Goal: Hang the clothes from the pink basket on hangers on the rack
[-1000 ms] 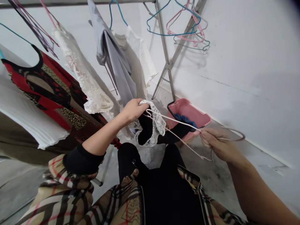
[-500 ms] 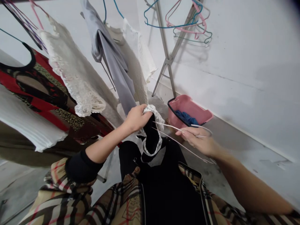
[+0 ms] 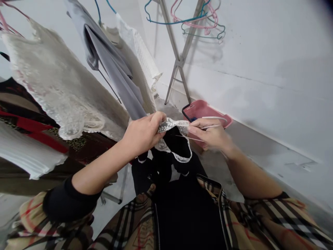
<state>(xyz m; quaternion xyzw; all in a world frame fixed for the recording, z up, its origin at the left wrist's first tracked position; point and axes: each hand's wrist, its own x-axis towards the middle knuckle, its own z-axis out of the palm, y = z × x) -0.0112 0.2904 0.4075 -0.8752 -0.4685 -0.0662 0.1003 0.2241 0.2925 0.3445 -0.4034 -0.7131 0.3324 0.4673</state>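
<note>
A black garment (image 3: pixel 174 139) with white lace trim stretches between my two hands. My left hand (image 3: pixel 144 133) is closed on its lace edge on the left side. On the other side, my right hand (image 3: pixel 209 133) pinches the lace near its fingertips while holding a thin white hanger (image 3: pixel 215 117). One slender arm of the hanger reaches left across the garment's opening. The rest of the hanger is partly hidden by my right fingers and the cloth.
On the left hang a cream lace top (image 3: pixel 59 83), a grey garment (image 3: pixel 111 62) and a red patterned garment (image 3: pixel 39 133). A folding metal stand (image 3: pixel 179 62) carries blue, pink and green hangers (image 3: pixel 197 22). Behind my right hand sits a pink basket (image 3: pixel 223 119).
My right hand has moved left and up to the garment and now pinches its lace edge along with the hanger. The garment's opening is spread wider. The view has shifted right.
</note>
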